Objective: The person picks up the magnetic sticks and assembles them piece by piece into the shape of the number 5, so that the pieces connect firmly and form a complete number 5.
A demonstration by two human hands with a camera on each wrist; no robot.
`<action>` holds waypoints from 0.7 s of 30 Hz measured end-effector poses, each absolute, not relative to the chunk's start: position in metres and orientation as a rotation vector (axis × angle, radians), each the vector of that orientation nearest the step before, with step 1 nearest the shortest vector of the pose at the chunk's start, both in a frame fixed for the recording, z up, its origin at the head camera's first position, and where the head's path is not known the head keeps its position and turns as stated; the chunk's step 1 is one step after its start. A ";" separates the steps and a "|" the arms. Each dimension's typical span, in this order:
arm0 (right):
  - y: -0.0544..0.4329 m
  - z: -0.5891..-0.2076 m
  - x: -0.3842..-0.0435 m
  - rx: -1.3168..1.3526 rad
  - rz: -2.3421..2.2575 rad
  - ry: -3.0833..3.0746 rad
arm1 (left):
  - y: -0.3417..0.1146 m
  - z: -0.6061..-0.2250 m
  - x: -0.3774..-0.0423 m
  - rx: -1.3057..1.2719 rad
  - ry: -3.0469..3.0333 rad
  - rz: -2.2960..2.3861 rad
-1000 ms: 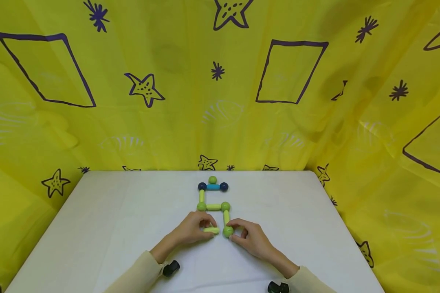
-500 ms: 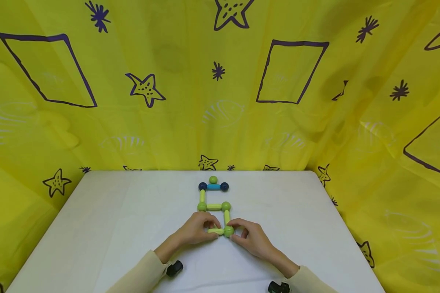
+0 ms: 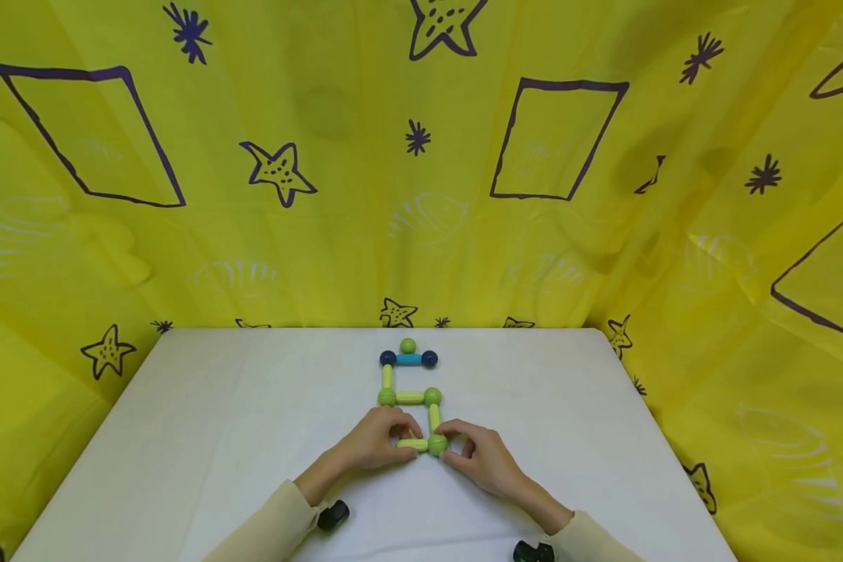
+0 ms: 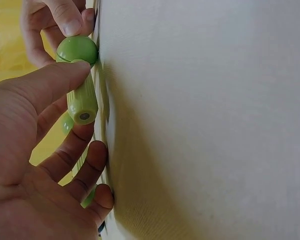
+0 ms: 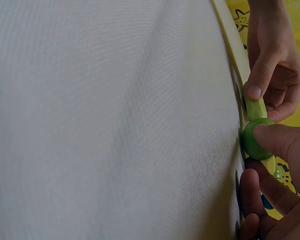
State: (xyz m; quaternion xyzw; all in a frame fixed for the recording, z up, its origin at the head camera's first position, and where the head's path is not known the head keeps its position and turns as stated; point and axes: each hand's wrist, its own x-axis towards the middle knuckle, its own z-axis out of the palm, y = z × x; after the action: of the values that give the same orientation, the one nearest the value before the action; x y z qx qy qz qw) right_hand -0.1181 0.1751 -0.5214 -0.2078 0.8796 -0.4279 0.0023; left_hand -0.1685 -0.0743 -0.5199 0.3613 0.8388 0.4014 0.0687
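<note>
Green pieces meet under our hands on the white surface: our left hand pinches the light green rod between curled fingers, while our right hand pinches the green ball touching the rod's end, below the rod-and-ball figure.

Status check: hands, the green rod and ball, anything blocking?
Left hand pinches green rod. Right hand pinches green ball. Rod end meets ball. Nothing blocking on white table.
</note>
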 end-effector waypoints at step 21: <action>0.175 -0.524 -0.117 -0.658 -1.352 2.774 | -0.091 -0.476 -0.207 1.125 2.676 1.257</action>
State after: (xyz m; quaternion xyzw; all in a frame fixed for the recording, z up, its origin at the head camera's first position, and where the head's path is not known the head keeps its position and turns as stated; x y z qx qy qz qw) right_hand -0.1167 0.1749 -0.5235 -0.2085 0.8791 -0.4286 -0.0069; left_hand -0.2073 -0.0914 -0.4755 0.3555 0.8459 0.3974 -0.0110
